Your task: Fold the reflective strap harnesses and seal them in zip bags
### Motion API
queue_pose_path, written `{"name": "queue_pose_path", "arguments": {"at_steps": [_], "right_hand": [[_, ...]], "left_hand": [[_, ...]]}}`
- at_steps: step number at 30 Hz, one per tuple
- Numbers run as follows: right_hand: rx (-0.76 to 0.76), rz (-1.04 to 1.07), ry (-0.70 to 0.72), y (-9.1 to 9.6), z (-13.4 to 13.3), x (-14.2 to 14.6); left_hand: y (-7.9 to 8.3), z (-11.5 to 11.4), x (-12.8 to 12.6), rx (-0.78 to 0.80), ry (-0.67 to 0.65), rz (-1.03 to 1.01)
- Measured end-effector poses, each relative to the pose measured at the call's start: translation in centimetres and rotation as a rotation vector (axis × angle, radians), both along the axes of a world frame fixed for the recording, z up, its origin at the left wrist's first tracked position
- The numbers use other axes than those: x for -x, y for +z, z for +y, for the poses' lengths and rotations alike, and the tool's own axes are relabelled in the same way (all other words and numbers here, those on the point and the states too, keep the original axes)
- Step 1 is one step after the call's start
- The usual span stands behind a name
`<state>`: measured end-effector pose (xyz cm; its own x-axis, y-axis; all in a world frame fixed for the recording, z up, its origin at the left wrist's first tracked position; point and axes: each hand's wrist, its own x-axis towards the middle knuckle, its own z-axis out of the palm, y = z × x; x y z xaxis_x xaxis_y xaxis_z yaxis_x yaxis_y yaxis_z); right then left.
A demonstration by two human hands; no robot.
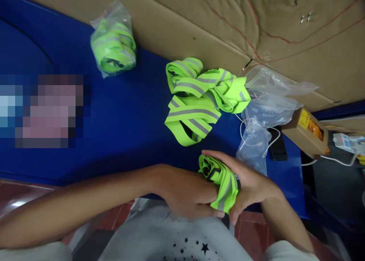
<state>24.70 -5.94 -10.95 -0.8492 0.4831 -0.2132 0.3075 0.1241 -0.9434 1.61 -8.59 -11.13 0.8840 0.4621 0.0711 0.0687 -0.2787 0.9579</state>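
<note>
blue table (125, 113), tan panel (165, 29) along its far edge. listed near to far, clock directions from the roll:

- green strap roll (228, 189), grey-striped, at the near edge, between both hands.
- left hand (182, 192), 8 o'clock: fingers clamped on the roll, partly hidden.
- right hand (251, 180), 3 o'clock: fingers curved round the roll, gripping.
- phone (278, 147), black, 2 o'clock.
- box (295, 131), brown, 2 o'clock, just beyond.
- clear plastic bags (253, 139), 1 o'clock.
- loose straps (188, 114), green, heaped, 12 o'clock.
- bagged strap (114, 44), 11 o'clock, against the panel.
</note>
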Motion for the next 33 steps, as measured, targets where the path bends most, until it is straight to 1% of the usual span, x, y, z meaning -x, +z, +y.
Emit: {"name": "queue_pose_path", "arguments": {"at_steps": [2,3,5,7,9,13,15,17,19,20,21,23,24,25,26,27,30,33], "right_hand": [[-0.048,-0.021,0.026,0.1,-0.3,0.0],[-0.085,-0.038,0.002,0.2,-0.5,0.1],[-0.161,-0.061,-0.088,0.3,-0.9,0.4],[-0.192,-0.045,-0.173,0.4,-1.2,0.8],[-0.188,-0.011,-0.219,0.3,-1.3,1.2],[-0.181,-0.003,-0.287,-0.1,-1.2,1.6],[-0.103,0.011,-0.308,-0.1,-1.0,1.5],[0.027,0.048,-0.349,-0.1,-0.9,1.3],[0.172,0.119,-0.461,-0.2,-0.7,1.0],[0.232,0.154,-0.547,-0.2,-0.6,0.9],[0.276,0.185,-0.643,-0.3,-0.5,0.7],[0.321,0.220,-0.813,-0.6,-0.4,0.7],[0.331,0.225,-0.871,-0.8,-0.3,0.7],[0.339,0.232,-0.908,-1.0,-0.2,0.8],[0.346,0.244,-0.926,-1.2,-0.2,1.0],[0.350,0.257,-0.930,-1.4,-0.2,1.2],[0.307,0.291,-0.918,-1.8,-0.3,1.5],[0.250,0.327,-0.912,-2.2,-0.5,1.7]], "left_hand": [[-0.2,0.1,0.1,-0.009,-0.126,-0.016],[-0.2,0.2,0.1,-0.020,-0.149,0.002],[0.0,0.5,0.1,-0.057,-0.125,0.078],[0.5,0.8,0.3,-0.069,-0.126,0.139],[1.1,1.1,0.6,-0.015,-0.115,0.178],[2.0,1.4,1.0,0.132,0.016,0.243],[1.9,1.4,0.9,0.256,0.040,0.259],[1.6,1.6,0.7,0.432,0.021,0.250],[1.1,1.9,0.5,0.582,0.045,0.183],[0.8,2.0,0.3,0.616,0.104,0.130],[0.5,2.2,0.2,0.613,0.205,0.070],[-0.1,2.3,-0.2,0.512,0.478,-0.019],[-0.4,2.3,-0.4,0.440,0.611,-0.049],[-0.7,2.2,-0.7,0.377,0.712,-0.074],[-1.0,2.0,-0.9,0.333,0.777,-0.097],[-1.3,1.8,-1.2,0.308,0.812,-0.119],[-1.9,1.4,-1.7,0.232,0.842,-0.171],[-2.2,1.0,-1.9,0.125,0.791,-0.228]]}}
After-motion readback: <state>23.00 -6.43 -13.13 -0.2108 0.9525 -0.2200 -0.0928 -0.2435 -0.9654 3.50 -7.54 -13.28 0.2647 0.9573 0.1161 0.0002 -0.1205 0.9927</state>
